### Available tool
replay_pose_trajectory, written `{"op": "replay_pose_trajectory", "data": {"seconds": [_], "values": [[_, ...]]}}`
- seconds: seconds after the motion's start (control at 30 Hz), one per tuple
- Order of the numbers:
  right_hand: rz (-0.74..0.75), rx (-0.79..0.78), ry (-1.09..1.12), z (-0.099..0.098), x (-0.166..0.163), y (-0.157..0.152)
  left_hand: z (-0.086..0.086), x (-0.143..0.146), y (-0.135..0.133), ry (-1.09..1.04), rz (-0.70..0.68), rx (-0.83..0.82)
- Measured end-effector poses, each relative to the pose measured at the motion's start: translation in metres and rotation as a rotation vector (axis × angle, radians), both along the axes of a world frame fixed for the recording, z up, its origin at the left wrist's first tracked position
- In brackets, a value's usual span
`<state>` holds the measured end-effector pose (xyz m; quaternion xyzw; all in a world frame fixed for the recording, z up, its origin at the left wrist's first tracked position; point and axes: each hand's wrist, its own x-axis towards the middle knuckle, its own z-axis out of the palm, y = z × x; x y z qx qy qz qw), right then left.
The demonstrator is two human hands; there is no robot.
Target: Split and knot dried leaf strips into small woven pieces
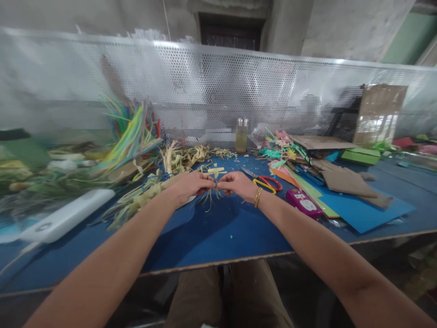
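My left hand (191,186) and my right hand (238,185) meet above the middle of the blue table. Both are closed in a pinch on a small pale-green straw piece (216,172) between them. A crosswise strip shows at its top, and thin loose strands hang below the fingers. Pale dried husks (143,200) lie by my left hand, with more strips behind it. Just right of my right hand are scissors (268,183) with red and yellow handles. Which strand each fingertip grips is hidden.
A white device with a cord (68,217) lies left, near coloured strips (131,136). A bottle of yellowish liquid (241,136) stands before the perforated metal panel (218,86). At right are a purple case (303,203), blue sheet (365,214) and brown cardboard (351,184).
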<state>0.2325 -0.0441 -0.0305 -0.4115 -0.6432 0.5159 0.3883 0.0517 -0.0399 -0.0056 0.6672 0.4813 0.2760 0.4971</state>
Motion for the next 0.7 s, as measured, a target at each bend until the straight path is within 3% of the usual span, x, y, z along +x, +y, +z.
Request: {"op": "replay_pose_trajectory", "data": {"seconds": [0.17,0.5,0.7], "values": [[-0.019,0.039,-0.021,-0.0016,-0.0043,-0.001,-0.0017,0.004,-0.0018,0.002,0.023,0.029],[0.118,-0.182,0.209,0.0012,-0.0043,-0.0023,-0.0015,0.002,-0.0022,-0.179,-0.088,-0.093],[0.025,-0.095,0.154,0.0014,-0.0014,-0.0016,-0.0033,-0.0028,0.0032,-0.097,-0.019,-0.038]]}}
